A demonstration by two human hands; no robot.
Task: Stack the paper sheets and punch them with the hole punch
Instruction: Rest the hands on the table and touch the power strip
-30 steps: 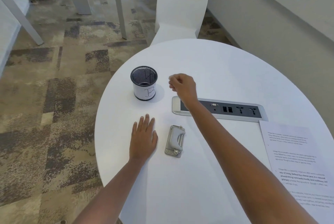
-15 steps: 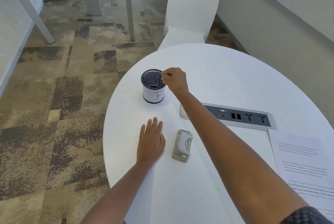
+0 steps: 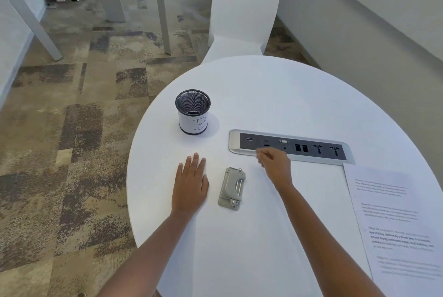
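Note:
A grey metal hole punch (image 3: 232,188) lies flat on the white round table (image 3: 299,95), between my two hands. My left hand (image 3: 190,184) rests palm down just left of the punch, fingers spread, holding nothing. To the right of the punch and beyond it, my right hand (image 3: 274,164) hovers in front of the socket panel; its fingers are curled in and I see nothing in them. A printed paper sheet (image 3: 398,224) lies at the table's right edge. Faint edges suggest a blank white sheet under the punch, though I cannot be sure.
A black mesh pen cup (image 3: 193,112) with a white label marked "B" stands at the table's far left. A recessed socket panel (image 3: 290,146) runs across the middle. A white chair (image 3: 242,13) stands beyond the table; carpet and desk legs lie to the left.
My right hand was at the rim of the mesh cup half a second ago; it has pulled back right and toward me, to the socket panel. The left hand and punch stayed put.

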